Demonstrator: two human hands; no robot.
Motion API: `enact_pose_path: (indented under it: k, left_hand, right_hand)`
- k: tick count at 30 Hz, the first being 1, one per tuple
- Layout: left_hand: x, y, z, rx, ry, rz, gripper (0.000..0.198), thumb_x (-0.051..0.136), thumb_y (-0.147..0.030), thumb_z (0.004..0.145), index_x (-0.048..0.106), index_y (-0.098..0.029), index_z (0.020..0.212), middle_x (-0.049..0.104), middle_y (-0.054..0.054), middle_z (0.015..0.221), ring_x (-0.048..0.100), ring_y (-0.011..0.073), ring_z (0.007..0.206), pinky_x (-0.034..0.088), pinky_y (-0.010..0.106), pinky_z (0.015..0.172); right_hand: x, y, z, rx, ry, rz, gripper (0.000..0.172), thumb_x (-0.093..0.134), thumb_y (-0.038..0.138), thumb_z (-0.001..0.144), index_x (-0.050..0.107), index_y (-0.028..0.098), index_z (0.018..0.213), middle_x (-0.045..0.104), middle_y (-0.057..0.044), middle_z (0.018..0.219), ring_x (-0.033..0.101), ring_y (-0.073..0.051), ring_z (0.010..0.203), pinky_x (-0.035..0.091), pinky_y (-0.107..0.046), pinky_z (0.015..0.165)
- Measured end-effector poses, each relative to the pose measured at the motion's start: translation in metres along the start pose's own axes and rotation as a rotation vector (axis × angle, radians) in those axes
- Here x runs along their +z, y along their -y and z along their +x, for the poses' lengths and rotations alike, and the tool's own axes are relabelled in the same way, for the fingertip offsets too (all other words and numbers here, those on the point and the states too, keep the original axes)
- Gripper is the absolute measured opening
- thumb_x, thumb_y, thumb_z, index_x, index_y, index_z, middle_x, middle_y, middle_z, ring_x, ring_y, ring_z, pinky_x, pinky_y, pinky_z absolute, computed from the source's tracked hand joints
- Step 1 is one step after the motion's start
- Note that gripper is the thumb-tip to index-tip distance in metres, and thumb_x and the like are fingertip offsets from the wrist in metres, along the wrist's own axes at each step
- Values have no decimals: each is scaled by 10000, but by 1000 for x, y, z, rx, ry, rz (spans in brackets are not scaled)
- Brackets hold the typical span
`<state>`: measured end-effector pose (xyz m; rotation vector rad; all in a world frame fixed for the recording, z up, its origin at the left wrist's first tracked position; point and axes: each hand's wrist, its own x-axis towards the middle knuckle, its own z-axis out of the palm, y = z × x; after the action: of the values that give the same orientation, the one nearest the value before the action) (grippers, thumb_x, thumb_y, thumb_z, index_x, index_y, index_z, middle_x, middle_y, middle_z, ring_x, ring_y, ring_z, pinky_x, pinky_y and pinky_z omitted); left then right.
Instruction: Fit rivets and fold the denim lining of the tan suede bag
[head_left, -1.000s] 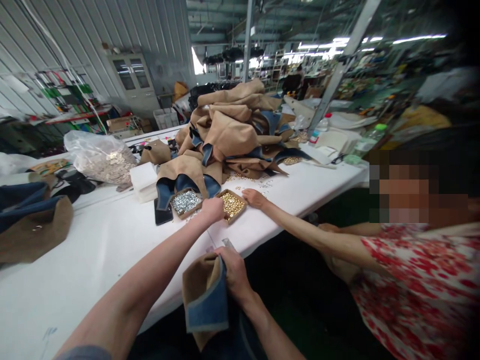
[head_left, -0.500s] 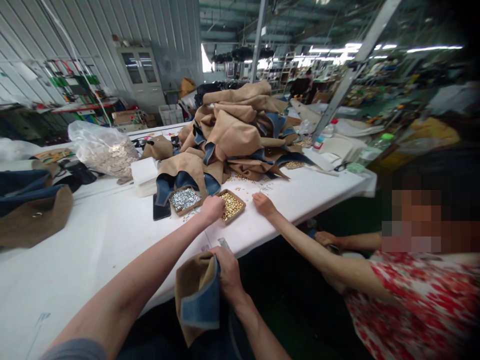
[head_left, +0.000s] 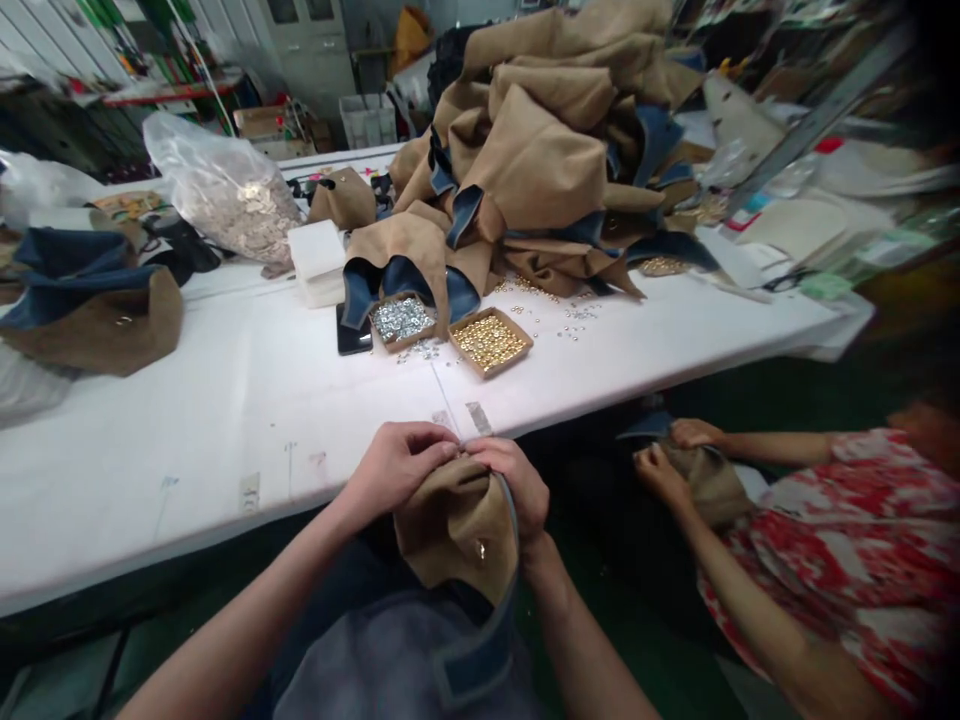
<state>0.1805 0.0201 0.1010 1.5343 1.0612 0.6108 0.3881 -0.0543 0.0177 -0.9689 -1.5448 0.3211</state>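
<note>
Left hand (head_left: 394,468) and right hand (head_left: 516,482) grip a tan fabric piece (head_left: 454,530) just below the table's (head_left: 225,420) near edge.
Both hands are closed on the piece's top fold; it has blue trim and a gold stud (head_left: 480,549) on its face. Toward the table's middle sit a tray of gold studs (head_left: 491,341) and a tray of silver studs (head_left: 403,318), beside the tan heap (head_left: 540,150).
</note>
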Motion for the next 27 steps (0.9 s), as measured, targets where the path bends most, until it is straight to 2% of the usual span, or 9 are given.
enact_pose_path:
  k: [3, 9, 15, 23, 27]
  left_hand:
    - [0, 13, -26, -51, -75, -67, 218, 800, -372, 1013, 927, -207, 1077, 904, 42, 1043, 826, 231, 973, 619, 299, 886]
    - [-14, 14, -49, -6, -92, -59, 172, 803, -317, 1012, 937, -224, 1066, 910, 38, 1079, 840, 243, 1017, 641, 333, 969]
    - [-22, 16, -64, 52, -111, -66, 154, 794, -277, 1020, 934, -233, 1064, 907, 33, 1072, 835, 228, 1000, 637, 327, 967]
    - [-34, 18, -78, 109, -45, -146, 153, 792, -270, 1034, 932, -240, 1085, 891, 50, 1113, 815, 218, 1034, 614, 325, 943]
    - [-39, 20, -84, 108, -38, -205, 167, 787, -267, 1036, 933, -232, 1110, 885, 58, 1132, 807, 215, 1049, 605, 316, 946]
  right_hand:
    - [10, 10, -3, -80, 24, -13, 211, 684, 140, 1088, 762, 229, 1262, 818, -102, 1296, 802, -279, 1202, 672, -479, 1035]
    - [27, 27, -5, -105, 46, 35, 237, 652, 112, 1082, 741, 223, 1272, 833, -106, 1245, 816, -283, 1164, 690, -502, 1018]
    - [33, 42, -2, -131, 61, 11, 234, 674, 115, 1073, 742, 215, 1274, 831, -110, 1238, 815, -281, 1159, 689, -486, 1006]
    - [36, 55, 0, -147, 123, 6, 258, 695, 96, 1068, 732, 216, 1294, 821, -103, 1264, 804, -264, 1165, 672, -454, 1028]
    - [43, 59, 0, -140, 110, 10, 283, 680, 51, 1057, 737, 211, 1283, 819, -102, 1254, 800, -264, 1160, 669, -452, 1019]
